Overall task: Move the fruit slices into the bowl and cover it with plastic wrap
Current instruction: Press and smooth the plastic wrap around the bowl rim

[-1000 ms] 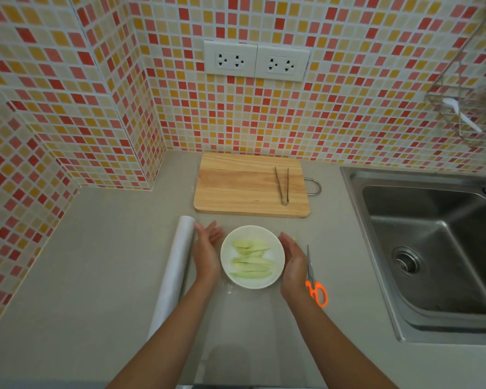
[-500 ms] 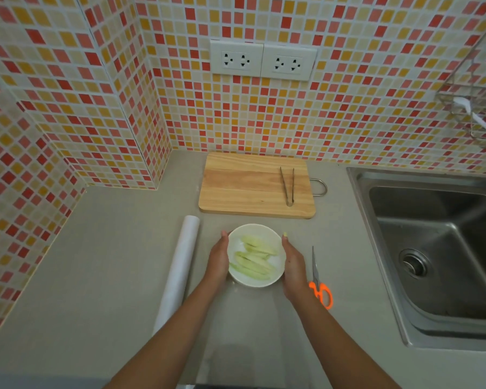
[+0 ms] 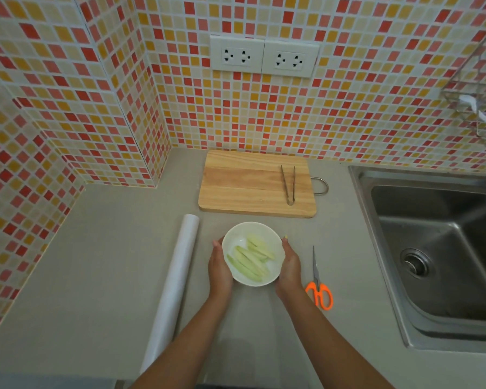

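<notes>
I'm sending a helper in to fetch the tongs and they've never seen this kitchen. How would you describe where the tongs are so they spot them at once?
Start at the steel sink on the right; just left of it, against the tiled wall, lies a wooden cutting board. The tongs lie on the board's right side. They are thin, bare metal, unlike the orange-handled scissors lying on the counter.

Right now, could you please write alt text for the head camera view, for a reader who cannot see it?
Two hands, left hand and right hand, cup a white bowl of pale green fruit slices on a grey counter. A plastic wrap roll lies left, orange scissors right, a cutting board with tongs behind.
</notes>
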### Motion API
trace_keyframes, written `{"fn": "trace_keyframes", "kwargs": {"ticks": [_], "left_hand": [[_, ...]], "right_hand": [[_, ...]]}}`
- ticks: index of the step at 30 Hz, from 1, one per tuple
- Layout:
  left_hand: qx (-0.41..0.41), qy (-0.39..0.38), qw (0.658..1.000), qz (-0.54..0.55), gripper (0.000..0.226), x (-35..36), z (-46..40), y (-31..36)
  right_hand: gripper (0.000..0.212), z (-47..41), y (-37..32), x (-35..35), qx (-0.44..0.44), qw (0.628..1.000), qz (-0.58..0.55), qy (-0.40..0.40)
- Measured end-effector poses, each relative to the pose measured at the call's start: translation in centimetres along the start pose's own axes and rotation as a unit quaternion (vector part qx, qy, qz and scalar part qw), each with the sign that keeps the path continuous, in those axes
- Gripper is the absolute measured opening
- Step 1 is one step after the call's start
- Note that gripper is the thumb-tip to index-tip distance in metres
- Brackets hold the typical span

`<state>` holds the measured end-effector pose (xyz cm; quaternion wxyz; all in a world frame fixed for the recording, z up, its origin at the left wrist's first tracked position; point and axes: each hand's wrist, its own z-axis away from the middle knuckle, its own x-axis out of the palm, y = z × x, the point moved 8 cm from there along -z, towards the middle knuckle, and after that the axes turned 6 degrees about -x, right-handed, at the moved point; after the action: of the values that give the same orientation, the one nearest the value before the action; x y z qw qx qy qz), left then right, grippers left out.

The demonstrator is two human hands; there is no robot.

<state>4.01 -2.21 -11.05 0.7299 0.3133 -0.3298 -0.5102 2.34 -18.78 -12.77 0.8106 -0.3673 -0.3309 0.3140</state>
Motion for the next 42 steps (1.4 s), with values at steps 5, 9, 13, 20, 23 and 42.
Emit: {"fn": "trace_keyframes", "kwargs": {"ticks": [5,9,13,20,23,42], "left_hand": [[-0.103,-0.067,0.988,0.091,0.087,1.1,-0.9,-2.5],[-0.127,-0.055,0.984,0.116,0.073,1.0,-1.2,-2.3],[-0.076,0.020,0.992,0.098,0.059,0.4,-1.7,-1.0],[0.021,0.141,0.989,0.032,0.066,-1.3,-0.8,0.9],[0.021,0.092,0.995,0.018,0.075,-1.5,-1.9,0.9],[0.051,-0.030,0.983,-0.175,0.069,1.2,-1.9,2.0]], "right_hand": [[0.048,0.6,0.5,-0.2,0.025,0.999,-0.022,0.003],[0.044,1.0,0.4,0.0,0.010,1.000,-0.027,0.002],[0.036,1.4,0.3,-0.3,-0.031,0.998,-0.036,0.046],[0.031,1.5,-0.4,-0.4,-0.093,0.994,-0.016,0.063],[0.033,1.3,-0.9,-0.9,-0.104,0.992,0.012,0.065],[0.061,0.2,-1.8,1.0,-0.023,0.985,0.151,-0.078]]}}
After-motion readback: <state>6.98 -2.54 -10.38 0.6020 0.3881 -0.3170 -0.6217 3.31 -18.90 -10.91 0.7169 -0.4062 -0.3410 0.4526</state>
